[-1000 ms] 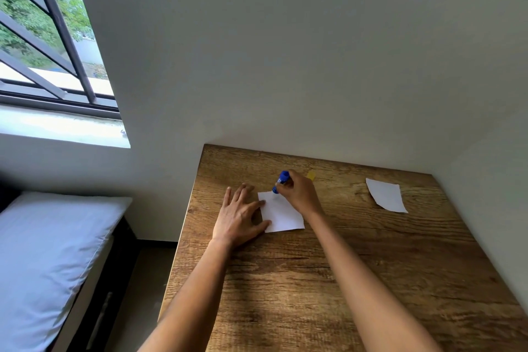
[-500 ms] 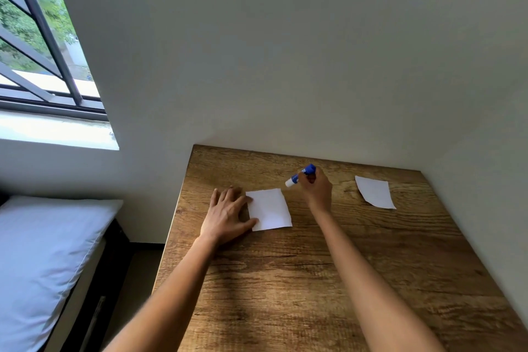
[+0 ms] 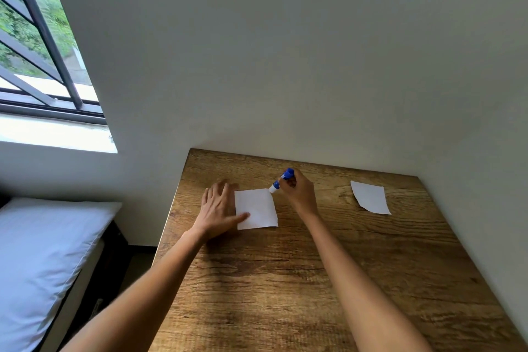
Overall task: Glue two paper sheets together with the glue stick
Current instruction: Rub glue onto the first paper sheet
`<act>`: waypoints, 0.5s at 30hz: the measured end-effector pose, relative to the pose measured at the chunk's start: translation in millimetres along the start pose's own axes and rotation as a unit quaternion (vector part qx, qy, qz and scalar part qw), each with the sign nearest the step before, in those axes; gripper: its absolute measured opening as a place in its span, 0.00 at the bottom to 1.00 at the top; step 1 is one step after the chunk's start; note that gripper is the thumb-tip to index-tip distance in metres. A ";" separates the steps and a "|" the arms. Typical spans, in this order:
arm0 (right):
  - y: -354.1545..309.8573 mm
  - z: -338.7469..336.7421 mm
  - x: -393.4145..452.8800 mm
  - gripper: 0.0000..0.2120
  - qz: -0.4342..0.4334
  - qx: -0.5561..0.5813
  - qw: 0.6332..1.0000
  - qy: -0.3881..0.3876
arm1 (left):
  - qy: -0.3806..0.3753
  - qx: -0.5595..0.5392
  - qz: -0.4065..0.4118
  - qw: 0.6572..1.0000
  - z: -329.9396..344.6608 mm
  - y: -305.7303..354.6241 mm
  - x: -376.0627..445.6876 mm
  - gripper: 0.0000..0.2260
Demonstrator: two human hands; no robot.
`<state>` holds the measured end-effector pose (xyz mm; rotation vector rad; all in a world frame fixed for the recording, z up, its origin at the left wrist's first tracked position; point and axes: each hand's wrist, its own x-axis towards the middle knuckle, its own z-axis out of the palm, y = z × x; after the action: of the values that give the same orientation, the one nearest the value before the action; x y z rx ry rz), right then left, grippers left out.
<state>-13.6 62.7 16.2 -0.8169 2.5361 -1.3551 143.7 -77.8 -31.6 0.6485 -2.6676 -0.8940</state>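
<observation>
A small white paper sheet lies flat on the wooden desk. My left hand rests flat beside its left edge, fingers spread, the thumb pressing on the sheet's lower left part. My right hand grips a blue and white glue stick, tilted, with its white tip at the sheet's far right corner. A second white sheet lies apart at the desk's far right.
The desk stands in a corner, with white walls behind it and along its right side. A bed with a white pillow sits low at the left, beneath a barred window.
My right hand lifted the glue stick off the sheet toward the right, then brought its tip back down to the sheet's far right corner. My left hand stayed on the sheet's left edge.
</observation>
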 end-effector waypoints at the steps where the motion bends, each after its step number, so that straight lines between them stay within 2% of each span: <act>1: 0.1 0.1 0.6 0.04 -0.002 -0.001 1.000 0.000 | 0.028 0.006 0.007 1.000 -0.2 0.2 1.5 0.32; 3: 0.3 0.1 2.2 0.03 -0.006 -0.004 1.000 -0.001 | 0.056 0.053 0.044 0.996 1.2 3.8 7.3 0.26; 6: 1.1 0.7 3.5 0.04 -0.010 -0.014 1.000 -0.010 | 0.000 0.145 0.106 0.984 9.3 15.2 19.4 0.20; 10: 1.2 3.2 4.1 0.05 -0.017 -0.025 0.999 -0.028 | -0.070 0.221 0.101 0.967 16.9 19.3 31.0 0.22; 15: 1.0 8.1 6.2 0.06 -0.024 -0.042 0.998 -0.038 | -0.090 0.250 0.093 0.960 17.0 16.5 32.1 0.24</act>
<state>-16.2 53.9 11.4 -0.9321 2.5451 -1.2122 104.1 -73.0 -31.6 0.4146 -3.0815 -0.2316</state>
